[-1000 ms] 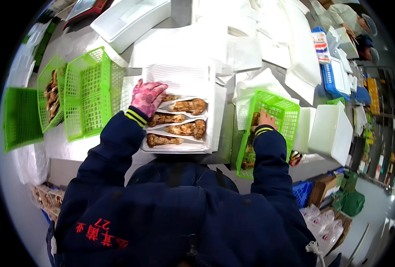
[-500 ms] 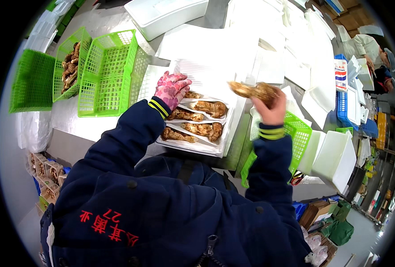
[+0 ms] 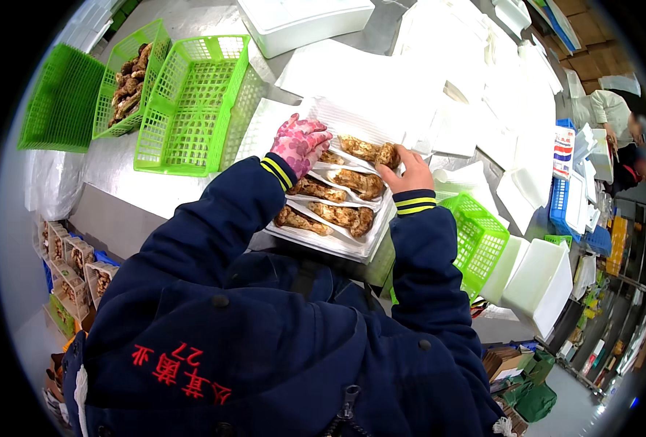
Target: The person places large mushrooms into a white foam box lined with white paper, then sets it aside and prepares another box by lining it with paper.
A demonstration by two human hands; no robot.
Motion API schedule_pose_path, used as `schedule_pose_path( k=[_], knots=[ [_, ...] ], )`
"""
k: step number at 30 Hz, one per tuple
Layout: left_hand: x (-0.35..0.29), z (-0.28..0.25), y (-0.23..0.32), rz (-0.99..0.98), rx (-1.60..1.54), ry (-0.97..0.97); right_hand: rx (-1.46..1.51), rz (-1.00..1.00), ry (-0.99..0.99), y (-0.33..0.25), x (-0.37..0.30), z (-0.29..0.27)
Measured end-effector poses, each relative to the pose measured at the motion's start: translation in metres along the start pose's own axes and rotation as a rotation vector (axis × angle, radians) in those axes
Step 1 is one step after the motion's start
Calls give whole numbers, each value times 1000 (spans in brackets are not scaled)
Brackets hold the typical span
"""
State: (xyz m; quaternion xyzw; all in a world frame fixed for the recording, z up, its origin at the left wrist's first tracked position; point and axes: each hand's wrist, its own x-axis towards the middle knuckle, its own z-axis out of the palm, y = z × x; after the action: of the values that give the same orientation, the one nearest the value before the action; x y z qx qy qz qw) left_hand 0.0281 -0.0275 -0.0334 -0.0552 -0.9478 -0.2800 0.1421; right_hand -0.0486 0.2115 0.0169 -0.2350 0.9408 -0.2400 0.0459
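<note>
A white foam box (image 3: 370, 251) lined with pleated white paper (image 3: 329, 109) lies in front of me, holding several thick-stemmed brown and cream mushrooms in rows. My right hand (image 3: 412, 173), bare, grips the cap end of a mushroom (image 3: 363, 149) in the topmost row, its thumb below and its fingers above. This mushroom lies crosswise on the paper. In a pink patterned glove, my left hand (image 3: 300, 144) rests over the box's left side, fingers extended toward the paper. Just below the glove's fingertips, another mushroom (image 3: 330, 157) is partly covered. A larger mushroom (image 3: 356, 182) sits one row nearer me.
On the left stand an unfilled green basket (image 3: 192, 109), a green basket of mushrooms (image 3: 130, 87) and stacked green baskets (image 3: 64, 98). A further green basket (image 3: 479, 237) and white foam boxes (image 3: 545, 280) are at right. White sheets (image 3: 381, 73) spread behind. Another person (image 3: 607, 109) works far right.
My right hand has brought the mushroom leftward from beside the box and down onto the paper in the topmost row. My left hand stays at the box's left side.
</note>
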Motion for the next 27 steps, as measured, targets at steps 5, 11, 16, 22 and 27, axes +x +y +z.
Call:
schedule_pose_path(
  k=[5, 11, 16, 22, 27],
  knots=[
    [2, -6, 4, 8, 23, 19, -84, 4, -44, -2, 4, 5],
    [3, -2, 2, 2, 12, -5, -241, -29, -129, -3, 12, 0],
    [0, -2, -1, 3, 24, -10, -396, 2, -200, -24, 21, -3],
    [4, -3, 2, 69, -23, 74, -187, 164, -361, -23, 47, -15],
    [3, 0, -1, 85, -5, 65, 587, 307, -273, 29, 25, -70]
  ],
)
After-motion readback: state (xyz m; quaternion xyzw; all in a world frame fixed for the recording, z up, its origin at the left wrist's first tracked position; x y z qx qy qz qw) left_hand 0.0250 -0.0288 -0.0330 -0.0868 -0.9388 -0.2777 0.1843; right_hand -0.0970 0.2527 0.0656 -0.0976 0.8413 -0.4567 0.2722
